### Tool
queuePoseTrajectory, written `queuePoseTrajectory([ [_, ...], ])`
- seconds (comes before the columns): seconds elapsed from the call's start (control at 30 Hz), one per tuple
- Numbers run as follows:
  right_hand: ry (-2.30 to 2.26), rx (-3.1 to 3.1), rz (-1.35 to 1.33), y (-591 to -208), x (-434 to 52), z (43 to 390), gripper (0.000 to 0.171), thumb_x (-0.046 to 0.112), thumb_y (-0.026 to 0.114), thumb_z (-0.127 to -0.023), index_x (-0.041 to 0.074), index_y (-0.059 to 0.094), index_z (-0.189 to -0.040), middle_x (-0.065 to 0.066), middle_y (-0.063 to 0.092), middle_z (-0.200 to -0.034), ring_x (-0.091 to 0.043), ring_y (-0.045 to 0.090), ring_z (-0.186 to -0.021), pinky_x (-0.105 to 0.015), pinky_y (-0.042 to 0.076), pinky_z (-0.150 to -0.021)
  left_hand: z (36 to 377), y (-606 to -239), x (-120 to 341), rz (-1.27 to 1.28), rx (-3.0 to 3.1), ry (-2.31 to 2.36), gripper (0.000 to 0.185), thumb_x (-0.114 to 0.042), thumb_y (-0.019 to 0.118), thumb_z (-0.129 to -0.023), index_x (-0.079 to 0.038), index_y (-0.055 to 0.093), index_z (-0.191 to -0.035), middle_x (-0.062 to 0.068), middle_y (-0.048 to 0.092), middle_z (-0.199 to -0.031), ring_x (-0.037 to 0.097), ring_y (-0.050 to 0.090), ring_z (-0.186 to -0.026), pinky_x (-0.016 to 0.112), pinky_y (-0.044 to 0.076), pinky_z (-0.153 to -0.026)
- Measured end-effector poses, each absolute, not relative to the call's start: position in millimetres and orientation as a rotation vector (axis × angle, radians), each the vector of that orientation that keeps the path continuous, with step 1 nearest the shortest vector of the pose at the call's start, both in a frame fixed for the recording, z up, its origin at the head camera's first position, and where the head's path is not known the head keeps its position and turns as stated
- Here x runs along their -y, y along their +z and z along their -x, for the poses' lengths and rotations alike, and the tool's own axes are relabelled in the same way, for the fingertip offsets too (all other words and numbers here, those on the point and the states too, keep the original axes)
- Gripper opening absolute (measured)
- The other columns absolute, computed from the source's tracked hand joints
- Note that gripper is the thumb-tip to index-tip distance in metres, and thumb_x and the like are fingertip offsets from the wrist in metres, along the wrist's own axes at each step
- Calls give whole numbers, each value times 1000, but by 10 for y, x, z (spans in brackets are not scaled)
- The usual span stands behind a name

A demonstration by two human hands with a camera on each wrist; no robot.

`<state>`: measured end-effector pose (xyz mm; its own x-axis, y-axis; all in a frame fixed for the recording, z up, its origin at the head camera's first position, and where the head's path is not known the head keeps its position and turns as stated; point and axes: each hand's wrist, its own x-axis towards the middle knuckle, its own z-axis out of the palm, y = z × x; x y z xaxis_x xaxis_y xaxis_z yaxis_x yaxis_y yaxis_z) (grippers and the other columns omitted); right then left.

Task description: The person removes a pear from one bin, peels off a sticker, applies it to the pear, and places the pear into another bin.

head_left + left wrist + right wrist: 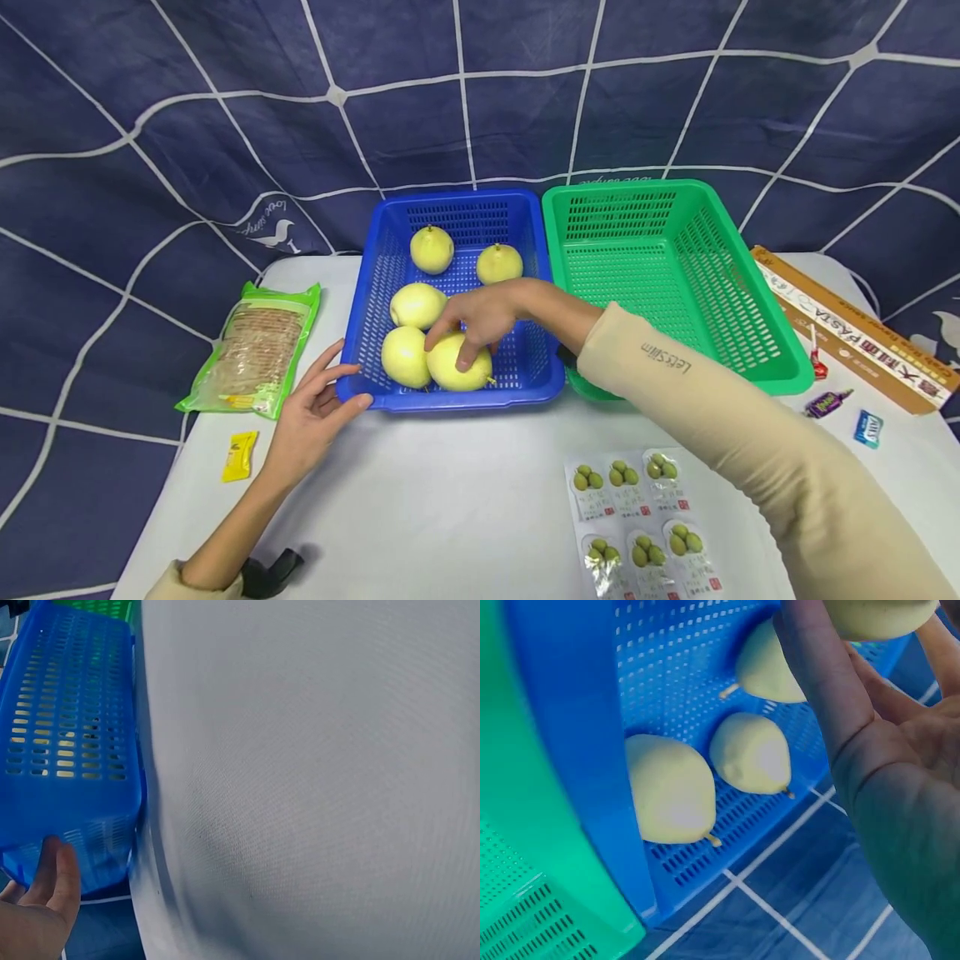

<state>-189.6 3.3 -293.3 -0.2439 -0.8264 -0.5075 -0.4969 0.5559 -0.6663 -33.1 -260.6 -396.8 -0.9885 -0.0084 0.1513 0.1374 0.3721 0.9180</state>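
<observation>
In the head view, my right hand reaches into the blue basket from the right and grips a yellow-green pear near its front wall. That pear shows partly at the top of the right wrist view, between the fingers of the right hand. Several other pears lie in the basket: one pear just left of the gripped one, one behind it, and two farther back. My left hand holds the basket's front left corner, thumb on the front side and fingers along the left side.
A green basket stands against the blue one's right side. Pear-printed sticker sheets lie at front right. A pasta box and small wrapped sweets are at far right. A green-edged food bag and yellow packet lie at left.
</observation>
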Motion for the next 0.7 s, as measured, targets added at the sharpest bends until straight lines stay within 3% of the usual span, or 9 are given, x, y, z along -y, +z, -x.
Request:
queuePoseTrajectory([
  [0.2,-632,-1927,1292,-2837,-311,1815,53,13,70,-92,8,54,-142,-1,52,-142,-14,46,-124,-33,42,-100,329,-3977,2599,122,2476,-1708,37,0,71,-90,8,60,-124,6,32,-156,8,59,-110,18,50,-87],
  [0.43,-865,-1952,1373,-2758,-709,1626,52,19,70,-93,12,54,-142,3,55,-137,-16,47,-119,-41,43,-99,330,-3977,2601,127,2471,-1711,36,2,70,-90,8,60,-124,6,32,-156,8,60,-109,19,51,-86],
  [0.7,-1049,-1893,1345,-2810,-1066,1253,50,17,68,-95,16,53,-143,2,49,-139,-18,44,-126,-38,47,-97,325,-3969,2597,131,2476,-1711,36,2,70,-90,7,60,-125,7,32,-156,8,61,-107,19,52,-85],
])
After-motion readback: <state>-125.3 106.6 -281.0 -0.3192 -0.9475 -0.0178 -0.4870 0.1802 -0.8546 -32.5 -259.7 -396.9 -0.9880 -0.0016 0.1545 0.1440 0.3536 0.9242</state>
